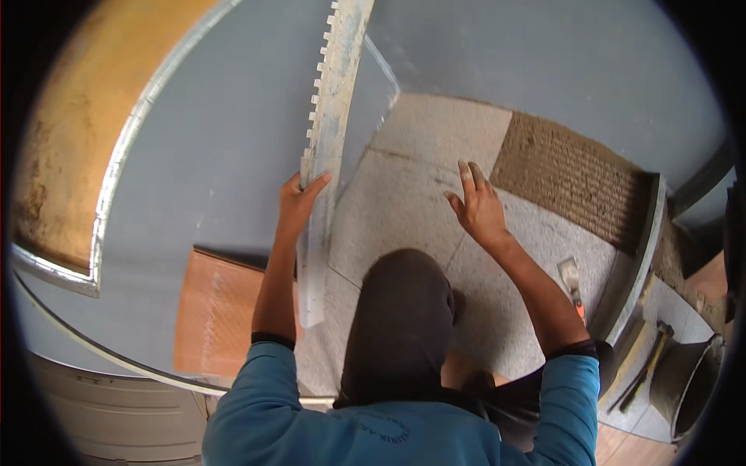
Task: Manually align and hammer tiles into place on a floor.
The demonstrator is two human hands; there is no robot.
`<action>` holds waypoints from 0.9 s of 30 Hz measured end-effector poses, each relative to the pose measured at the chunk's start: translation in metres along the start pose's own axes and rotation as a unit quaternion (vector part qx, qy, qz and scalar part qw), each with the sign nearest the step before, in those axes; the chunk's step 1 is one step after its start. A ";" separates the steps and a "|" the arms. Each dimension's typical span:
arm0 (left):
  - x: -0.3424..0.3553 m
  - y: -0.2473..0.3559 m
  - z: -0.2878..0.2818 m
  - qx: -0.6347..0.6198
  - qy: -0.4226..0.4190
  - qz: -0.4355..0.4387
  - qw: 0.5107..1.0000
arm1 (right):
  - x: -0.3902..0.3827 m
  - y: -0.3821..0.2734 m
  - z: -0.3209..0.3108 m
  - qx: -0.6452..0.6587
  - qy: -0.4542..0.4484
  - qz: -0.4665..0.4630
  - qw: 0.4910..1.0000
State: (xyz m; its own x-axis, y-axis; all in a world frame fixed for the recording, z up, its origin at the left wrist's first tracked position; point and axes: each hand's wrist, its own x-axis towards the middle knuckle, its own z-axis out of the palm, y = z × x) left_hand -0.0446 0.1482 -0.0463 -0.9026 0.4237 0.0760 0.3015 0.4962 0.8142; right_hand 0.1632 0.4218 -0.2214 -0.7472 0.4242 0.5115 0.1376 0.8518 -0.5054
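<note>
My left hand point(303, 198) grips a long metal straightedge with a row of teeth point(338, 70), its thumb across the face, the tool angled up along the grey wall point(194, 155). My right hand point(478, 206) has its fingers apart over the grey speckled tiles point(404, 210), holding nothing. Beyond it, ridged brown adhesive point(571, 175) covers a bare rectangle beside the laid tiles. A scraper with an orange handle point(572, 283) lies on the tiles to the right.
An orange tile point(210, 303) is at lower left. An edging strip point(633, 287) borders the right side. Past it are a hammer point(653, 349) and a dark bucket point(684, 388). A yellowish panel with a silver edge point(85, 155) is at upper left.
</note>
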 end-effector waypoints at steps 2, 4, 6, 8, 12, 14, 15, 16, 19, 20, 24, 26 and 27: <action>-0.020 -0.035 0.004 0.048 -0.009 -0.014 0.999 | -0.015 0.008 0.008 -0.014 -0.053 0.018 0.998; -0.023 -0.061 0.011 0.099 -0.007 -0.020 0.995 | -0.022 0.015 0.013 -0.032 -0.080 0.019 0.996; -0.029 -0.091 0.024 0.105 -0.014 0.015 0.994 | -0.032 0.016 0.015 -0.038 -0.122 0.019 0.992; -0.021 -0.120 0.033 0.149 -0.031 -0.005 0.988 | -0.040 0.019 0.019 -0.049 -0.138 0.014 0.989; -0.004 -0.179 0.052 0.187 -0.055 -0.021 0.981 | -0.059 0.032 0.027 -0.079 -0.194 0.031 0.977; 0.004 -0.201 0.060 0.195 -0.059 -0.012 0.979 | -0.067 0.042 0.032 -0.092 -0.197 0.036 0.976; 0.010 -0.210 0.064 0.214 -0.060 -0.028 0.975 | -0.072 0.047 0.034 -0.103 -0.206 0.040 0.972; 0.014 -0.218 0.068 0.211 -0.070 -0.005 0.975 | -0.075 0.053 0.035 -0.103 -0.205 0.054 0.972; 0.014 -0.238 0.073 0.210 -0.084 0.001 0.974 | -0.082 0.067 0.040 -0.099 -0.224 0.084 0.966; 0.012 -0.244 0.075 0.217 -0.082 -0.019 0.972 | -0.084 0.070 0.041 -0.106 -0.227 0.088 0.964; 0.011 -0.265 0.087 0.215 -0.079 -0.053 0.972 | -0.093 0.080 0.047 -0.138 -0.239 0.102 0.956; 0.012 -0.271 0.095 0.216 -0.085 -0.010 0.973 | -0.100 0.084 0.049 -0.127 -0.252 0.123 0.952; 0.011 -0.272 0.099 0.201 -0.076 0.000 0.977 | -0.103 0.085 0.050 -0.134 -0.260 0.121 0.949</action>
State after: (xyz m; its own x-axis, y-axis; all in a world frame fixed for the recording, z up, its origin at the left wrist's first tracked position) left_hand -0.1059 0.0930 -0.3245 -0.8558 0.5160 -0.0359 0.4250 0.7412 0.5196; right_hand 0.2193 0.4352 -0.3520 -0.8824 0.4684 -0.0438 0.4548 0.8257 -0.3336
